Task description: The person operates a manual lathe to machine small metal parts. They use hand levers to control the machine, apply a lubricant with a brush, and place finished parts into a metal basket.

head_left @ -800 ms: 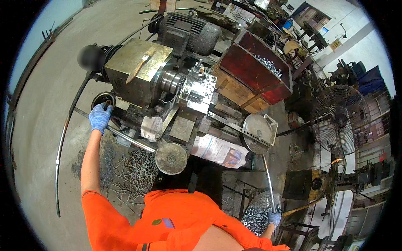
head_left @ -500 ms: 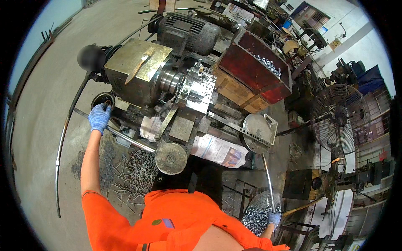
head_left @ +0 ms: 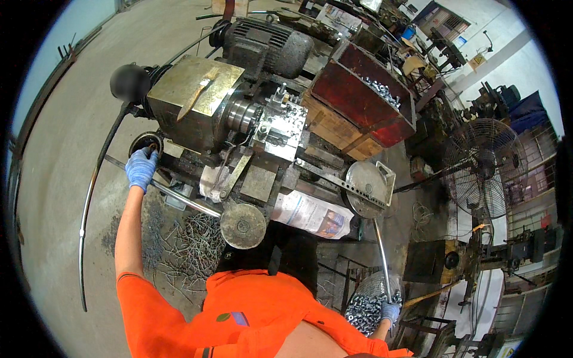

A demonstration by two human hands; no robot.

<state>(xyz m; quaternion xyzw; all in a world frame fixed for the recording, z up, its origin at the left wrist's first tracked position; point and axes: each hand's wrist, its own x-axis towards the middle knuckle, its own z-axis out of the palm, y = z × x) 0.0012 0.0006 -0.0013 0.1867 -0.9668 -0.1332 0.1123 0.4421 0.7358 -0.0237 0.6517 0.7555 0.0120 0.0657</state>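
Note:
My left hand (head_left: pixel 141 169), in a blue-and-white glove, has its fingers closed on the rim of a dark round handwheel (head_left: pixel 145 143) at the left of a small lathe. My gloved right hand (head_left: pixel 390 311) is low on the right, closed at the lower end of a long shiny metal lever (head_left: pixel 382 256). Just beside it is a wire basket (head_left: pixel 399 286) full of small metal parts (head_left: pixel 365 310). Between my hands stands the lathe's headstock (head_left: pixel 194 101), with a chuck (head_left: pixel 243 116) facing a shiny tool slide (head_left: pixel 280 131). Dark shavings hang by the chuck.
A wooden-handled brush (head_left: pixel 195 100) lies on the headstock. Behind are a dark motor (head_left: pixel 268 49) and a red bin (head_left: pixel 358 98) holding metal parts. A large fan (head_left: pixel 486 170) stands right. Long shavings (head_left: pixel 194 250) litter the floor, and a steel bar (head_left: pixel 185 200) crosses above them.
Both hands keep their places on the handwheel and the lever. A thin strand of shavings now hangs farther left and lower beneath the chuck.

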